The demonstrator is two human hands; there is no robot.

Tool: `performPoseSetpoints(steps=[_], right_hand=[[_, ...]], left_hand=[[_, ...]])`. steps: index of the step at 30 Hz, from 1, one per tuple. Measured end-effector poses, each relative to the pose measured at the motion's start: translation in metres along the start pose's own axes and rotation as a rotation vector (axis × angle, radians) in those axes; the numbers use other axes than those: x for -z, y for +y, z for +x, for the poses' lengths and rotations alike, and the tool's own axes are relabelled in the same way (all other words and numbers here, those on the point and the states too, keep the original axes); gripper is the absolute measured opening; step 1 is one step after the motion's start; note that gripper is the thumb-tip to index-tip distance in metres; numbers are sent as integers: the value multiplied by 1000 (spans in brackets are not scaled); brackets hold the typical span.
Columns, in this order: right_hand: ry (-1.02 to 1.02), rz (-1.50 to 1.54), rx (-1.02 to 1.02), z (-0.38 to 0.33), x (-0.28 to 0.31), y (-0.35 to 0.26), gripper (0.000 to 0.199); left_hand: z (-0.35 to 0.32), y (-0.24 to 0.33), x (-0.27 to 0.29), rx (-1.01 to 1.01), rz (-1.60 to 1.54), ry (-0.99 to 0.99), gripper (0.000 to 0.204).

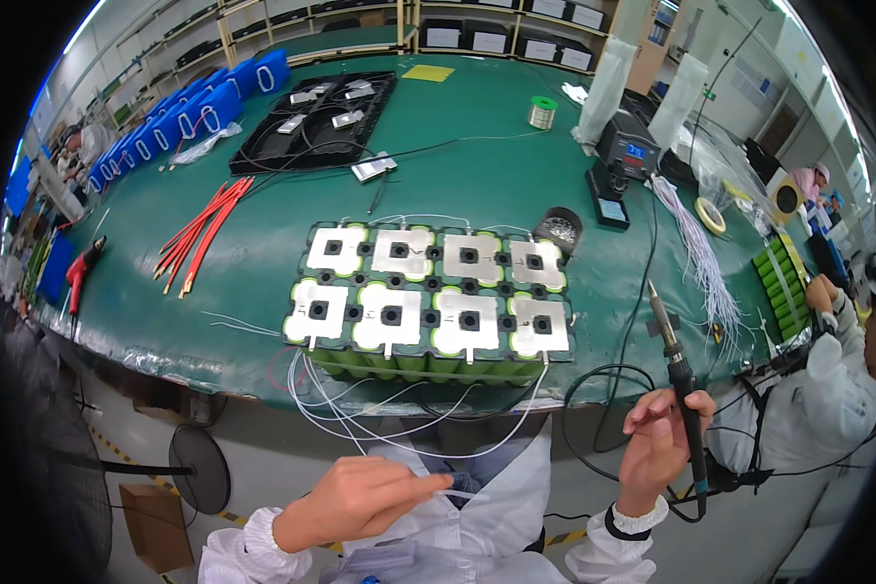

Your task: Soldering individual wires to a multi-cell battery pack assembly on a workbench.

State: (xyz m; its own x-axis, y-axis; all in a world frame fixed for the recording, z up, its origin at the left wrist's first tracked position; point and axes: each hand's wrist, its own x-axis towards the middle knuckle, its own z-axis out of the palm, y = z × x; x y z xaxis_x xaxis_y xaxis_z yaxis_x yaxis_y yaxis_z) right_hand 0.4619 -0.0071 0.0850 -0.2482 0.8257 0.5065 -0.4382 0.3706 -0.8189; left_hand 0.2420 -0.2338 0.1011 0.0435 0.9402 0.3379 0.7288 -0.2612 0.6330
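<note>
L hand [360,498]: fingers pinched, low | R hand [660,450]: fist, upright grip

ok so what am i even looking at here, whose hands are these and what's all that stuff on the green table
There is one picture, taken by a wide camera worn on a person's head, looking down, so straight edges bend. The two hands at the bottom are that person's own. The right hand holds a soldering iron upright, with its black cord trailing down. The left hand pinches thin white wires that run up to a battery pack, a block of green cells topped with silver metal plates, near the edge of the green table. Also there: red cables, a black tray, a solder spool and a soldering station. Another person works at the right.
</note>
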Motion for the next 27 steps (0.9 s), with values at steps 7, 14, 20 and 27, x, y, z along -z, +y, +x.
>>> performPoseSetpoints(steps=[7, 14, 20, 27], right_hand=[[-48, -29, 136, 22, -9, -11, 35], [-155, -44, 78, 35, -34, -28, 39], [-203, -49, -11, 45, -44, -32, 41], [-349, -138, 71, 58, -59, -32, 32]], left_hand=[[45, 18, -8, 366, -450, 273, 20], [64, 8, -19, 627, -1003, 385, 19], [68, 2, -35, 583, -953, 632, 8], [72, -9, -49, 558, -912, 844, 6]])
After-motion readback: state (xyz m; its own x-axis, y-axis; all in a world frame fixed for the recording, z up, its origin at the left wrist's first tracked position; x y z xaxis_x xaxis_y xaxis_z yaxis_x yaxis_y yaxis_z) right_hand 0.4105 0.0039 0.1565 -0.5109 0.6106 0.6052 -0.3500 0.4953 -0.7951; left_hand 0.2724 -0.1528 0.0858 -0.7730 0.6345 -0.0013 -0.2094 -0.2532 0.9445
